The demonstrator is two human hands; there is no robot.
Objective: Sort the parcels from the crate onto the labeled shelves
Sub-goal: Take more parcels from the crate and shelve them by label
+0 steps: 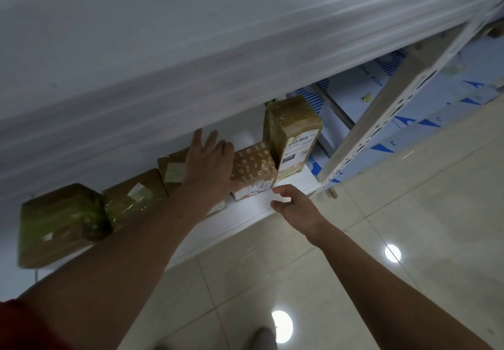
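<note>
**Low white shelf: small box lies between the hands**

Head view. White shelf [245, 214] over pale tiled floor [381, 199], with brown parcels in a row. The patterned box [253, 164] stands just left of the tall parcel [293, 134], ahead of both hands. Left hand [208, 161] is nearer, fingers straight, seemingly resting on the box's left edge; blur hides contact. Right hand [296, 207] is loose and empty, just off its front corner.
</note>
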